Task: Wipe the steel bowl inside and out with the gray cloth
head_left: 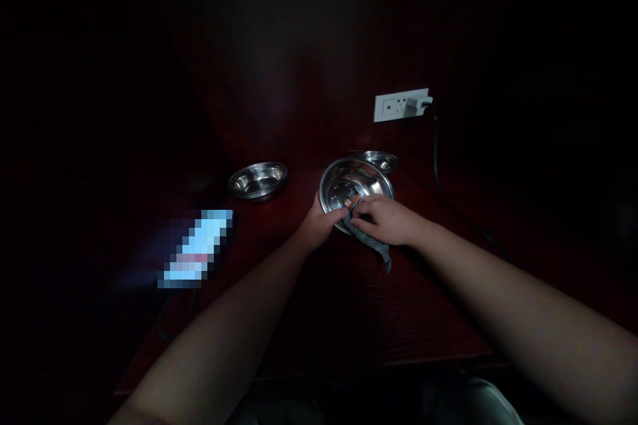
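Note:
A shiny metal bowl point(371, 179) is tilted toward me above the dark red table. My left hand point(321, 222) grips its near left rim, thumb over the edge and fingers hidden behind. A grey patterned cloth point(371, 244) hangs over the near rim. My right hand point(386, 219) is closed on that cloth at the bowl's near right side, fingers bent inward. On the inside bottom of the bowl shows a small orange and black label point(351, 198), close to my right fingertips.
Stacked metal bowls point(258, 180) stand at the back left, and another metal dish point(379, 161) sits behind the held bowl. A lit, blurred-out screen point(197, 249) lies left. A wall socket point(403, 105) holds a plug, its dark cable point(436, 159) running down to the table point(319, 305).

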Action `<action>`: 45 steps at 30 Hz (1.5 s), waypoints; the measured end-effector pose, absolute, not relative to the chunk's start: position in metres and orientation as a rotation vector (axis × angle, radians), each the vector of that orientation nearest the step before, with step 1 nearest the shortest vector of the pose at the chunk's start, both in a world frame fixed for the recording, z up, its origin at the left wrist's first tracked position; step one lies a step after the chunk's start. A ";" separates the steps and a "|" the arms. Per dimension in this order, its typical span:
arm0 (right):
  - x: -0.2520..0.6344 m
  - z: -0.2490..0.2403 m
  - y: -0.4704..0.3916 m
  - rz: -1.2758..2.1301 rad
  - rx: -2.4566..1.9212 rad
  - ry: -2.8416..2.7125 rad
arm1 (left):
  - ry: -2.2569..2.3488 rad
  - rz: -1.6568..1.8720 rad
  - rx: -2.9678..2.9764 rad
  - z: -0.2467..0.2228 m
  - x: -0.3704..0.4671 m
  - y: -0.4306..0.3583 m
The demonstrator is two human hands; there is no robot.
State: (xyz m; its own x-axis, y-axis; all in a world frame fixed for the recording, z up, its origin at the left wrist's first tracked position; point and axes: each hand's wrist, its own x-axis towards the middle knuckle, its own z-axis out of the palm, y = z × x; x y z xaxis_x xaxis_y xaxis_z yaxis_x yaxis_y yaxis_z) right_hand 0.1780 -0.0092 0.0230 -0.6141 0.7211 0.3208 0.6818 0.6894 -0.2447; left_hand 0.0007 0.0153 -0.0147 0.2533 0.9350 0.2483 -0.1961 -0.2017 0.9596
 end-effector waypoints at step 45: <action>0.177 0.026 -0.014 0.332 -0.865 -2.534 | 0.746 1.218 1.336 -0.004 0.005 0.007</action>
State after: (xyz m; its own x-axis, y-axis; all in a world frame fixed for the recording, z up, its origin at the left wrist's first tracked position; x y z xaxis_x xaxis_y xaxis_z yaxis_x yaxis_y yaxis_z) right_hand 0.1773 -0.0136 0.0258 -0.7075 0.6261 0.3277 0.5205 0.7754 -0.3575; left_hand 0.0054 0.0068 -0.0042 0.2660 0.9357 0.2317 -0.2188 -0.1755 0.9599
